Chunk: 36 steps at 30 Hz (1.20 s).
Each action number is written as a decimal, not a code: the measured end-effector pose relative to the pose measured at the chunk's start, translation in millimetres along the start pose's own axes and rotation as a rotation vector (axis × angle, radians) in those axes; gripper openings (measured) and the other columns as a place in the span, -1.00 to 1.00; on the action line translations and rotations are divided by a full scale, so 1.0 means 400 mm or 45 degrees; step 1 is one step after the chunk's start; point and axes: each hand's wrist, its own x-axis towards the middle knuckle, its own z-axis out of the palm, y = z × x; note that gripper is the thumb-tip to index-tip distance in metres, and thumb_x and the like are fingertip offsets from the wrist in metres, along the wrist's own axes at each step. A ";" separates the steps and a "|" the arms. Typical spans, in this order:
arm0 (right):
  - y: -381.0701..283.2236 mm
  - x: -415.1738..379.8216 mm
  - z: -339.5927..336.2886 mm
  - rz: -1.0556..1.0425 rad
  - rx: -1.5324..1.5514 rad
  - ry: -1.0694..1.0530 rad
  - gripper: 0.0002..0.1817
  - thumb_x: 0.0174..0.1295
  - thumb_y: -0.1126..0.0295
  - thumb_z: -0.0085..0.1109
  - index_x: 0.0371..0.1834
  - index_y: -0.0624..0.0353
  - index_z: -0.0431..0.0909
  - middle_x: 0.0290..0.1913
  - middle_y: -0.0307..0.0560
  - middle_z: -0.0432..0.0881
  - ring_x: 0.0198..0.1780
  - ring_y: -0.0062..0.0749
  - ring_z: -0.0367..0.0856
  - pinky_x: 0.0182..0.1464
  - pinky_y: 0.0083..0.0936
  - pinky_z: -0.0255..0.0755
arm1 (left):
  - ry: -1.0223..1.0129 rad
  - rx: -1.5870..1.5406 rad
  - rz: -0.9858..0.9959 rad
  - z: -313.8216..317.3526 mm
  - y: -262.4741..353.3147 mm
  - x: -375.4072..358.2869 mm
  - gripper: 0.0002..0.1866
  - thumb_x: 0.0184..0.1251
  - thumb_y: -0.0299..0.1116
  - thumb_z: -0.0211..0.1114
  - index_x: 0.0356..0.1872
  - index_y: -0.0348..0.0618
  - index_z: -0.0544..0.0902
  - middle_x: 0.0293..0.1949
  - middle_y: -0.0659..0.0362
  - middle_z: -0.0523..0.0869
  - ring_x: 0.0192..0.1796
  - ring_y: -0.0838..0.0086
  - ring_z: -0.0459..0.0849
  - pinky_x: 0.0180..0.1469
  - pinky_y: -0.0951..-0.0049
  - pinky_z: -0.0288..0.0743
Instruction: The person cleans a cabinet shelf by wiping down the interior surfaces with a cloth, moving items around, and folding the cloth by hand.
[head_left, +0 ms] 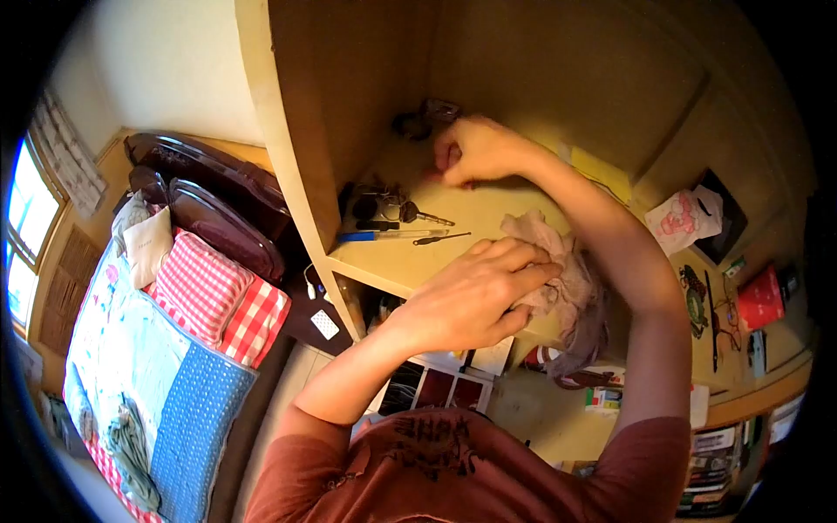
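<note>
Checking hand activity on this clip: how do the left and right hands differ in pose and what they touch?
The left hand lies flat, pressing a crumpled cloth at the shelf's front edge; the right hand is curled, reaching deeper toward the back. Whether it grips anything is unclear. Both are bare and over the same shelf.

pale wooden shelf (384, 261) carrying a small clutter. lying near its left edge: a bunch of keys (384, 205), a blue-handled screwdriver (384, 235) and a thinner dark screwdriver (440, 238) just beside it. sitting at the front edge and hanging partly over: a crumpled pinkish cloth (571, 279). resting far back in the corner: a dark small object (414, 124), too blurred to identify.
</note>
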 end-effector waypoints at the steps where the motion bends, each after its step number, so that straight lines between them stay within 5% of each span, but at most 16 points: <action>1: 0.011 0.018 -0.005 0.120 -0.024 0.049 -0.74 -0.01 0.35 0.49 -0.34 0.28 0.69 -0.50 -0.11 0.72 -0.45 -0.49 0.72 -0.34 -0.48 0.56 | 0.004 0.003 -0.005 0.001 0.001 0.000 -0.41 0.19 -0.37 0.27 0.32 -0.22 0.53 0.25 -0.05 0.56 0.32 0.03 0.48 0.39 0.08 0.32; 4: 0.065 0.077 -0.022 0.311 0.194 0.166 -0.80 0.02 0.36 0.46 -0.41 0.26 0.69 -0.53 -0.12 0.72 -0.45 -0.49 0.73 -0.37 -0.46 0.56 | -0.004 -0.017 -0.017 0.001 0.000 0.002 -0.41 0.19 -0.37 0.27 0.31 -0.21 0.53 0.25 -0.04 0.57 0.31 0.03 0.49 0.38 0.08 0.33; 11: 0.077 0.080 -0.007 0.132 -0.081 0.407 -0.74 0.06 0.25 0.44 -0.35 0.24 0.73 -0.49 -0.04 0.74 -0.42 -0.37 0.73 -0.28 -0.37 0.58 | -0.016 -0.017 -0.023 0.001 -0.002 0.002 -0.43 0.19 -0.36 0.28 0.29 -0.20 0.55 0.25 -0.04 0.57 0.33 0.04 0.48 0.41 0.08 0.31; 15: -0.043 0.002 -0.003 -0.174 -0.050 0.229 -0.66 0.06 0.21 0.43 -0.25 0.28 0.74 -0.42 -0.03 0.76 -0.39 -0.31 0.73 -0.24 -0.36 0.58 | -0.005 -0.024 -0.015 0.002 -0.004 0.004 -0.44 0.19 -0.37 0.29 0.28 -0.19 0.57 0.25 -0.04 0.57 0.34 0.03 0.48 0.41 0.07 0.31; 23: -0.110 -0.079 0.005 -0.048 0.149 -0.006 -0.68 0.06 0.28 0.48 -0.24 0.32 0.72 -0.44 -0.09 0.74 -0.43 -0.48 0.68 -0.35 -0.47 0.53 | 0.011 -0.023 -0.028 0.006 -0.002 0.007 -0.46 0.15 -0.41 0.29 0.24 -0.22 0.59 0.22 -0.07 0.60 0.29 -0.01 0.53 0.38 0.09 0.37; 24: -0.083 -0.067 0.024 -0.116 0.116 0.042 -0.61 -0.05 0.16 0.53 -0.26 0.25 0.78 -0.35 0.02 0.80 -0.33 -0.24 0.77 -0.21 -0.32 0.64 | 0.027 0.008 -0.030 0.007 -0.002 0.007 -0.46 0.15 -0.41 0.28 0.23 -0.23 0.60 0.21 -0.08 0.61 0.28 -0.01 0.55 0.37 0.09 0.38; 25: -0.073 -0.066 0.043 -0.183 0.075 0.099 -0.59 -0.06 0.14 0.51 -0.25 0.24 0.79 -0.35 0.05 0.79 -0.31 -0.21 0.77 -0.18 -0.32 0.64 | 0.042 0.028 -0.030 0.010 -0.003 0.009 -0.47 0.15 -0.41 0.27 0.22 -0.24 0.60 0.20 -0.09 0.61 0.27 -0.01 0.56 0.37 0.09 0.39; 27: -0.042 -0.054 0.085 -0.247 0.153 0.115 -0.73 0.02 0.26 0.47 -0.33 0.24 0.74 -0.46 -0.11 0.73 -0.41 -0.47 0.64 -0.37 -0.44 0.49 | 0.031 0.057 0.074 0.006 -0.003 0.017 -0.49 0.17 -0.40 0.25 0.21 -0.27 0.60 0.16 -0.12 0.63 0.25 -0.02 0.57 0.35 0.09 0.42; 29: -0.137 -0.120 0.010 0.029 0.066 0.044 -0.74 0.14 0.41 0.38 -0.14 0.30 0.77 -0.26 0.03 0.80 -0.23 -0.40 0.73 -0.16 -0.45 0.61 | 0.118 -0.026 0.102 0.016 -0.030 0.014 -0.50 0.16 -0.37 0.25 0.18 -0.26 0.61 0.14 -0.14 0.63 0.24 -0.04 0.58 0.34 0.09 0.43; 30: -0.114 -0.103 0.009 0.045 0.196 0.050 -0.78 -0.01 0.37 0.42 -0.31 0.24 0.79 -0.37 0.10 0.79 -0.34 -0.30 0.73 -0.26 -0.35 0.62 | 0.068 -0.008 0.078 0.011 -0.007 0.015 -0.50 0.16 -0.38 0.25 0.19 -0.25 0.61 0.15 -0.14 0.63 0.24 -0.05 0.58 0.34 0.09 0.43; 31: -0.092 -0.091 -0.002 0.046 0.067 0.005 -0.78 0.05 0.37 0.41 -0.23 0.16 0.82 -0.27 0.11 0.81 -0.29 -0.19 0.75 -0.20 -0.28 0.63 | 0.031 0.060 0.090 -0.011 0.006 0.032 -0.50 0.16 -0.38 0.25 0.19 -0.24 0.61 0.15 -0.14 0.63 0.25 -0.05 0.58 0.34 0.09 0.44; 33: -0.010 -0.043 0.023 -0.057 0.042 -0.062 -0.80 0.04 0.32 0.43 -0.35 0.22 0.73 -0.45 -0.14 0.72 -0.43 -0.50 0.62 -0.39 -0.46 0.49 | 0.033 -0.014 -0.131 0.016 -0.003 0.001 -0.48 0.15 -0.39 0.24 0.20 -0.23 0.60 0.18 -0.12 0.63 0.28 -0.04 0.56 0.35 0.07 0.44; 36: 0.039 -0.064 0.045 0.017 0.391 -0.060 -0.84 0.09 0.37 0.40 -0.37 0.23 0.70 -0.44 -0.18 0.69 -0.45 -0.56 0.59 -0.41 -0.55 0.51 | -0.034 0.097 -0.147 0.012 0.027 0.008 -0.42 0.12 -0.37 0.28 0.26 -0.14 0.59 0.23 0.00 0.61 0.33 0.06 0.52 0.39 0.08 0.37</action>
